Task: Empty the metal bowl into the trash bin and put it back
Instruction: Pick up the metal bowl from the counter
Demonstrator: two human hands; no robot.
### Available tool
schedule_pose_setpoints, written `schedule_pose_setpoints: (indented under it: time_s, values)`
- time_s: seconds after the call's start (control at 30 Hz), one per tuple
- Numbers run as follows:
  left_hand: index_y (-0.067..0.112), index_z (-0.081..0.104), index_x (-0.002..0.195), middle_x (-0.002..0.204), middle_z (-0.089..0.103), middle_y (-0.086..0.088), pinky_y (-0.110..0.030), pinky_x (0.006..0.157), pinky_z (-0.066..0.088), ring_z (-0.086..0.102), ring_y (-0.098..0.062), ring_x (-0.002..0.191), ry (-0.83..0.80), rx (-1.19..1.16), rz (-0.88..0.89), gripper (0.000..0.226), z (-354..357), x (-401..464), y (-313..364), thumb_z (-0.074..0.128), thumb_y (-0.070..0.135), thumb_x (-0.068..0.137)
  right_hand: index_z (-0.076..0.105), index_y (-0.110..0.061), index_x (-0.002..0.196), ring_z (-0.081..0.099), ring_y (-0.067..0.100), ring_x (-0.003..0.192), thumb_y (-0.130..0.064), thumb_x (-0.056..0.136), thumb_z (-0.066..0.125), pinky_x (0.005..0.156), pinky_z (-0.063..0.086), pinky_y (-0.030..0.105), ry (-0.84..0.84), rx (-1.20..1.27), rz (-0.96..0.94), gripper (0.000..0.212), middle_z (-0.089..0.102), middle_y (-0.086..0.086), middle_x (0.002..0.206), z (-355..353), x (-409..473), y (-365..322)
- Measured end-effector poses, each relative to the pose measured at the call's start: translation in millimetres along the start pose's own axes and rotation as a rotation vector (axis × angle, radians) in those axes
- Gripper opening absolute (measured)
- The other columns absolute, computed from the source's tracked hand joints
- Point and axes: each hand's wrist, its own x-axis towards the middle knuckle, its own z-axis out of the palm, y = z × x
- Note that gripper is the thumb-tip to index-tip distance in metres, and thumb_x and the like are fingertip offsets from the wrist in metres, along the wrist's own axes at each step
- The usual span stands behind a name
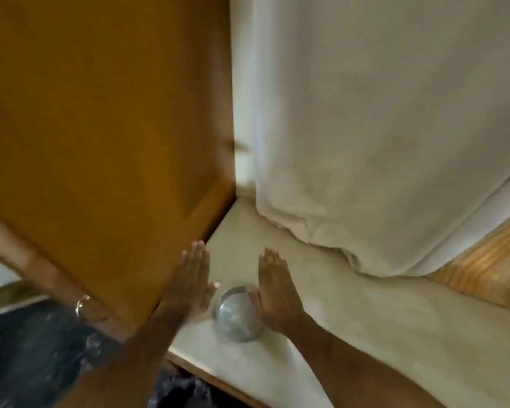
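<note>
A small shiny metal bowl (236,314) stands on the cream countertop (351,313), close to its front edge. My left hand (190,282) hovers flat to the left of the bowl, fingers straight and together, thumb pointing toward the bowl's rim. On the other side, my right hand (274,287) is stretched flat with its thumb side touching or almost touching the bowl. Neither hand grips it. The bowl's inside looks bare metal; the view is blurred. No trash bin shows.
A brown wooden cabinet door (100,128) fills the left, with a metal handle (81,304) low on it. A cream curtain (380,128) hangs down to the counter behind the bowl. A wood-grain surface (489,266) lies at the right. Dark patterned floor (27,363) shows at lower left.
</note>
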Motion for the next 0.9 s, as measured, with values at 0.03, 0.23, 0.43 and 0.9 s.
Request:
schedule_pose_setpoints:
  time_s: [0.03, 0.23, 0.43, 0.9]
  values:
    - [-0.011, 0.027, 0.146, 0.155, 0.022, -0.034, -0.051, 0.121, 0.013, 0.025, -0.049, 0.145, -0.037, -0.013, -0.006, 0.085, 19, -9, -5, 0.007, 0.056, 0.098, 0.047, 0.016, 0.138, 0.046, 0.05, 0.136, -0.052, 0.104, 0.03, 0.115, 0.034, 0.06, -0.024, 0.005, 0.045, 0.078, 0.042, 0.035, 0.148, 18, -9, 4]
    - [-0.002, -0.01, 0.153, 0.163, -0.017, -0.021, -0.041, 0.124, -0.011, -0.019, -0.03, 0.151, -0.274, -0.112, 0.097, 0.112, 76, -46, -10, 0.019, 0.081, 0.083, 0.037, 0.012, 0.145, 0.038, 0.044, 0.143, -0.083, 0.072, 0.058, 0.119, 0.03, 0.058, -0.191, 0.123, 0.057, 0.122, 0.04, 0.03, 0.153, 57, -53, 21]
    - [0.005, -0.001, 0.156, 0.168, 0.006, -0.014, -0.041, 0.125, -0.005, -0.007, -0.023, 0.154, -0.255, -0.266, 0.027, 0.119, 89, -47, 1, 0.045, 0.081, 0.077, 0.019, -0.006, 0.155, 0.03, 0.032, 0.147, -0.067, 0.051, 0.089, 0.118, 0.034, 0.057, -0.286, 0.343, 0.26, 0.14, 0.033, 0.014, 0.161, 62, -41, 15]
    - [0.028, 0.027, 0.147, 0.148, 0.043, 0.005, -0.023, 0.111, 0.037, 0.037, -0.003, 0.137, -0.054, -0.777, -0.005, 0.093, 32, -85, 1, 0.078, 0.051, 0.074, 0.02, -0.044, 0.144, 0.033, -0.013, 0.132, -0.06, 0.043, 0.091, 0.099, 0.035, 0.01, -0.053, 0.668, 0.203, 0.125, 0.026, -0.039, 0.142, 20, -60, -38]
